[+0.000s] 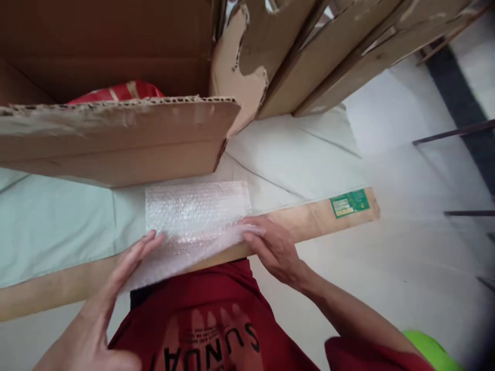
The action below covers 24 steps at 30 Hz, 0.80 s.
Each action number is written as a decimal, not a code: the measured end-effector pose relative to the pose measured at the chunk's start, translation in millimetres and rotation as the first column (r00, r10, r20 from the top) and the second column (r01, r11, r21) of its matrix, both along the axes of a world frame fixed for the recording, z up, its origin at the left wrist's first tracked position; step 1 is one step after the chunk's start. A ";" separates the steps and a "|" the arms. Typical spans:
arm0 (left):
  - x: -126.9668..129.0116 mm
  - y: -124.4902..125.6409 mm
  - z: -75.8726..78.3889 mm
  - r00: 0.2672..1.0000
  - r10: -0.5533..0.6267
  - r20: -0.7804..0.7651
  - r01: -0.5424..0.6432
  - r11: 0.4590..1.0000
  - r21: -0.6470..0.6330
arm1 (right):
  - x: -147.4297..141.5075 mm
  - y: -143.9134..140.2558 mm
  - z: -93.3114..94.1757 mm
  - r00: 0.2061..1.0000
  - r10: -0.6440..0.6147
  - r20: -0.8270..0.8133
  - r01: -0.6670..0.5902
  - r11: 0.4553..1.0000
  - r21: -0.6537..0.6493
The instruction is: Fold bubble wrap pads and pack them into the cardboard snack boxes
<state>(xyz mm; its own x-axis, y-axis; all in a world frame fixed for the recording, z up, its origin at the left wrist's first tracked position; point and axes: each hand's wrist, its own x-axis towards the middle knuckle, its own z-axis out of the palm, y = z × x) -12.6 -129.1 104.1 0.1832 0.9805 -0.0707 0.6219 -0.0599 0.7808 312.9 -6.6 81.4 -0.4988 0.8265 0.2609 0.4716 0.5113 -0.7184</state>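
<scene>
A sheet of clear bubble wrap [195, 208] lies on the pale cloth and reaches over a long wooden strip in front of me. My right hand [273, 247] pinches the right end of its near edge between thumb and fingers, lifting that edge slightly. At the sheet's left side, my left hand [102, 312] is open, its fingers stretched out and the thumb apart. The left fingertips are close to the wrap; whether they touch it I cannot tell.
Behind the wrap stands an open cardboard box [135, 144] with a red package [116, 93] inside. Several cardboard pieces [328, 56] stand upright to its right. The wooden strip [309, 220] carries a green label [350, 203]. Something bright green [427, 350] shows at lower right.
</scene>
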 end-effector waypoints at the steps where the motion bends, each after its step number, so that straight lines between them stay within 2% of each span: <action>1: 4.4 -4.9 -2.0 0.999 -0.016 0.029 0.016 1.000 0.003 | -3.0 -1.3 -0.5 0.999 -0.048 -0.014 0.048 0.998 -0.030; 2: 10.3 -7.0 -5.2 0.999 0.016 0.046 -0.017 1.000 0.012 | -5.8 -2.5 -1.0 0.996 -0.092 -0.021 0.091 0.994 -0.058; 4: 23.6 -3.2 -12.6 0.978 0.210 0.009 -0.210 0.975 0.067 | -9.9 -4.5 -1.9 0.985 -0.170 -0.028 0.166 0.979 -0.118; 6: 34.7 8.7 -17.5 0.902 0.427 -0.062 -0.419 0.901 0.114 | -12.1 -5.9 -2.5 0.970 -0.238 -0.037 0.229 0.959 -0.168; 8: 40.0 24.3 -17.8 0.851 0.513 -0.111 -0.502 0.858 0.113 | -12.5 -6.1 -3.9 0.956 -0.287 -0.061 0.270 0.941 -0.206; 11: 39.0 46.3 -13.3 0.856 0.498 -0.139 -0.489 0.867 0.097 | -13.0 -2.5 -9.7 0.934 -0.346 -0.088 0.323 0.924 -0.206; 13: 37.2 57.3 -11.1 0.854 0.486 -0.184 -0.480 0.874 0.084 | -15.3 2.7 -16.1 0.925 -0.376 -0.064 0.365 0.921 -0.138; 18: 42.0 69.4 -14.4 0.771 0.476 -0.424 -0.479 0.871 0.106 | -25.8 13.7 -27.7 0.903 -0.401 0.153 0.386 0.915 0.118; 21: 44.7 70.1 -17.5 0.733 0.431 -0.526 -0.433 0.892 0.127 | -27.4 13.2 -24.7 0.852 -0.420 0.313 0.378 0.907 0.188; 24: 39.1 69.5 -17.6 0.720 0.401 -0.567 -0.353 0.914 0.199 | -23.2 14.1 -17.4 0.810 -0.438 0.390 0.375 0.898 0.230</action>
